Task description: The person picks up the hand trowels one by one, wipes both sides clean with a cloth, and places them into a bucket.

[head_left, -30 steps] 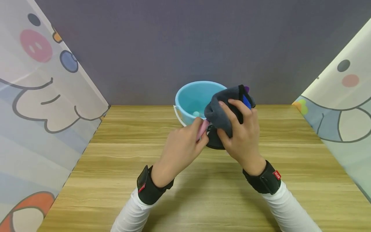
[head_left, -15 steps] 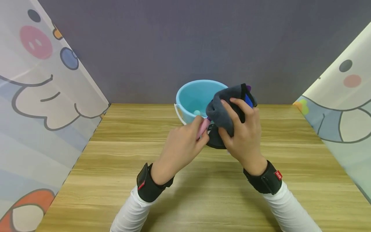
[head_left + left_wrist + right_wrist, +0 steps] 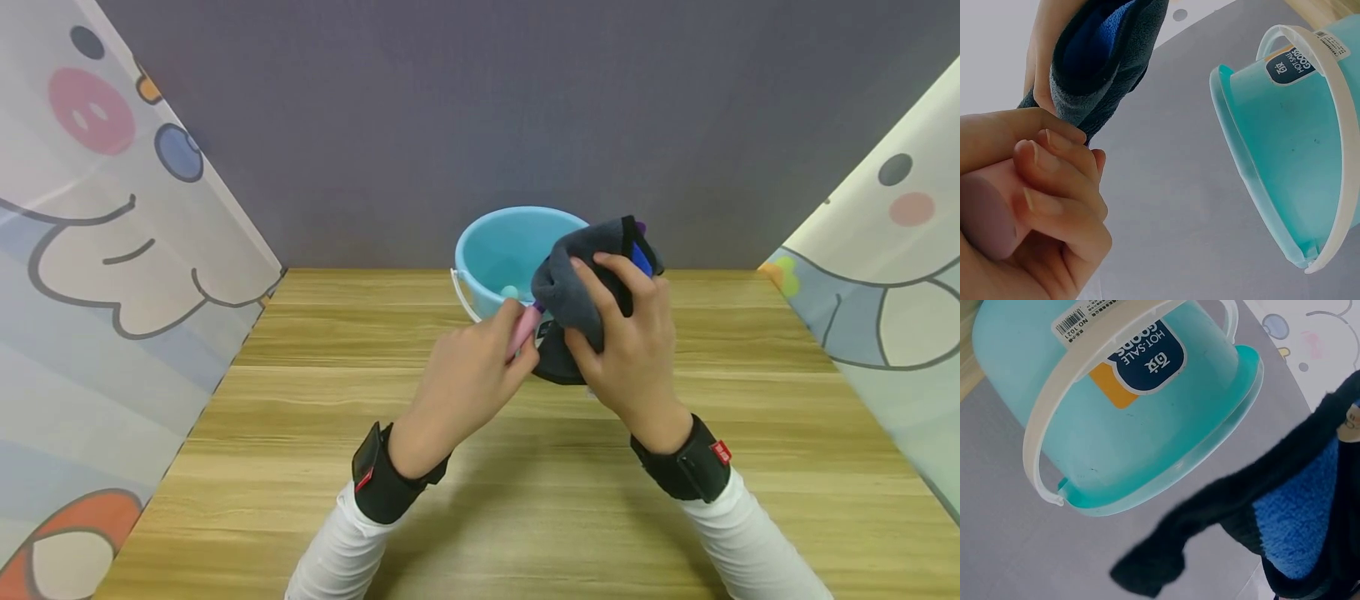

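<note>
My left hand [image 3: 468, 379] grips a pink handle [image 3: 523, 332] in the head view, fingers curled round it. The handle's purple neck runs into a folded grey-blue cloth [image 3: 570, 292]. My right hand [image 3: 633, 358] holds this cloth wrapped about the tool, with the thumb below and fingers on top. A small purple tip [image 3: 640, 227] shows past the cloth's far edge; the rest of the tool is hidden, so its kind cannot be told. The left wrist view shows the handle's rounded end [image 3: 988, 215] in my palm. A bright blue side of the cloth [image 3: 1297, 519] shows in the right wrist view.
Just beyond my hands a light blue bucket [image 3: 487, 305] stands on the wooden table [image 3: 330, 400], its white handle [image 3: 462, 296] hanging down. A small mint-coloured round shape [image 3: 510, 292] shows inside it. A grey wall [image 3: 420, 125] rises behind, with cartoon-print sheets at both sides.
Both hands keep their grip on the handle and cloth. Over the last second they shift only very slightly, along with a small tilt of the view.
</note>
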A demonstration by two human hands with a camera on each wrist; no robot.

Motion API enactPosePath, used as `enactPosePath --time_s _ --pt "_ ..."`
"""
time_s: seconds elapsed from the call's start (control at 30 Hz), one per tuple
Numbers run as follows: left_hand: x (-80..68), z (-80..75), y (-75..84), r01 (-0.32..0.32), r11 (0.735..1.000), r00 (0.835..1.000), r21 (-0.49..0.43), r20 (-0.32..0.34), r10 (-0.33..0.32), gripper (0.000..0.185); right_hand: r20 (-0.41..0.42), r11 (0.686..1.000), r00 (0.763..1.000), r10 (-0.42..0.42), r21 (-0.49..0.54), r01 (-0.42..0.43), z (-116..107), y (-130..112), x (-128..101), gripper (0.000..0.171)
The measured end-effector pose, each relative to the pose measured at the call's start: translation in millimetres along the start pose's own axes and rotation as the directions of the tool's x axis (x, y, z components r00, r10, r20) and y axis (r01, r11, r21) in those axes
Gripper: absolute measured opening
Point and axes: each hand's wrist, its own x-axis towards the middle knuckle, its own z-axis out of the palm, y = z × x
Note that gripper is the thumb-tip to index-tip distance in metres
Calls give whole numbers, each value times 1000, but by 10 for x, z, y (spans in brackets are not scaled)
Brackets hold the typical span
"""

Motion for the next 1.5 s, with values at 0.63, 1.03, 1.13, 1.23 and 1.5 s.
enactPosePath --time_s 0.63,1.03,1.13,1.23,1.5 --pt "4 -24 -14 13 1000 1000 3 14 -13 14 23 1000 1000 1 -1 -1 19 -6 -4 46" --pt "7 -25 -19 19 1000 1000 -5 25 -19 14 30 1000 1000 0 -5 0 18 -4 3 47" --pt "9 -28 -15 14 1000 1000 -5 20 -14 14 29 1000 1000 -1 -5 2 13 -3 7 47" --pt "7 -26 -14 11 1000 1000 -4 17 -11 14 32 1000 999 -1 -5 2 7 -5 6 46" --pt "8 -5 -10 -10 1000 1000 -1 1 10 14 15 1000 1000 -2 -7 2 -1 -7 11 46"
